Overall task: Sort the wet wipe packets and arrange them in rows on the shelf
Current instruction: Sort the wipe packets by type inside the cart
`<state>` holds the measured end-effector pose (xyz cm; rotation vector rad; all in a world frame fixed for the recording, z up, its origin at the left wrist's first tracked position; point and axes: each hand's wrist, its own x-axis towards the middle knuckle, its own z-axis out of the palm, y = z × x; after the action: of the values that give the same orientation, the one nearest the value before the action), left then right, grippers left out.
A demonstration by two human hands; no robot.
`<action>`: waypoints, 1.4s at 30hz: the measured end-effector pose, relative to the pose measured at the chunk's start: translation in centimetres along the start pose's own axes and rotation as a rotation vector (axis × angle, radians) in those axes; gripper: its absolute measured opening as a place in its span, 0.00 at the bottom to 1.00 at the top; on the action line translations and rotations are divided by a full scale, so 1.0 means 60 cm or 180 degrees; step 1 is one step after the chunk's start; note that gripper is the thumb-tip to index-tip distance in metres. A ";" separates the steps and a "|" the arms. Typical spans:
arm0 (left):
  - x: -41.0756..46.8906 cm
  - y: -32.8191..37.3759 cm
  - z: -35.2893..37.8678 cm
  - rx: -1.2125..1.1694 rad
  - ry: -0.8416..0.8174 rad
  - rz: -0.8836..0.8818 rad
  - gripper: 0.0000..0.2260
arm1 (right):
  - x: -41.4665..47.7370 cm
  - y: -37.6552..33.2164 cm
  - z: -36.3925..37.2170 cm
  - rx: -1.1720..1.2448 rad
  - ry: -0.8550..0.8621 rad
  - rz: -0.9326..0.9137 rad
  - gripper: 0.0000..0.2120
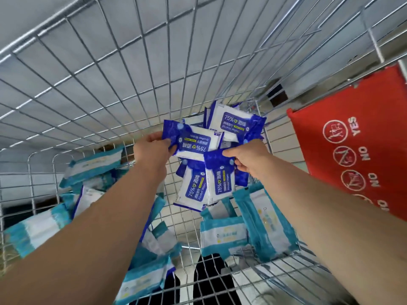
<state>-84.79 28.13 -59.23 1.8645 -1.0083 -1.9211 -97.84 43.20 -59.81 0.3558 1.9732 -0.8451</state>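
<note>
Over the wire cart (88, 95), your left hand (152, 150) pinched one blue alcohol-wipe packet (198, 144) by its end, your right hand (248, 161) gripped a second blue packet (218, 183), and teal packets (224, 236) lay below.

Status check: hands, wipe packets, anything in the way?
Left hand grips a blue packet. Right hand pinches a hanging blue packet. Teal packets loose in wire cart. Nothing blocking.
</note>
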 end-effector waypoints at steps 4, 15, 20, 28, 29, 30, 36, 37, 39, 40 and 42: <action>-0.002 -0.018 -0.027 0.1007 0.0127 0.0292 0.08 | 0.005 0.023 0.007 -0.0149 0.0172 -0.0147 0.32; -0.009 -0.021 -0.051 0.1115 -0.0526 0.0165 0.07 | -0.050 -0.009 -0.026 0.0936 -0.0145 -0.0299 0.05; -0.009 -0.020 -0.049 0.1461 -0.0991 0.0078 0.10 | -0.059 -0.032 -0.032 0.2614 0.0222 -0.0111 0.04; -0.067 0.069 -0.168 0.3719 -0.0849 0.1874 0.14 | -0.130 -0.012 0.085 -0.0270 -0.0253 -0.1260 0.09; -0.078 0.080 -0.199 0.3891 -0.0814 0.1957 0.13 | -0.147 -0.007 0.104 -0.0614 -0.0342 -0.1495 0.09; -0.091 0.090 -0.231 0.4108 -0.0736 0.1998 0.14 | -0.162 0.000 0.122 -0.0878 -0.0490 -0.1697 0.08; -0.139 0.111 -0.384 0.5324 -0.0414 0.1593 0.33 | -0.228 0.049 0.229 -0.2258 -0.1122 -0.2626 0.17; -0.142 0.108 -0.400 0.5356 -0.0480 0.1420 0.34 | -0.232 0.056 0.242 -0.2381 -0.1103 -0.2708 0.17; -0.146 0.099 -0.421 0.5314 -0.0557 0.1232 0.35 | -0.239 0.066 0.261 -0.2565 -0.1013 -0.2712 0.17; -0.147 0.096 -0.425 0.5289 -0.0571 0.1240 0.34 | -0.241 0.068 0.267 -0.2588 -0.0977 -0.2628 0.17; -0.151 0.092 -0.430 0.5157 -0.0617 0.1332 0.32 | -0.243 0.071 0.274 -0.2554 -0.1006 -0.2462 0.17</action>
<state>-60.40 22.62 -46.81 1.5732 -3.2406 -0.8542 -77.15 36.25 -54.72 -0.9937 1.9546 -0.4344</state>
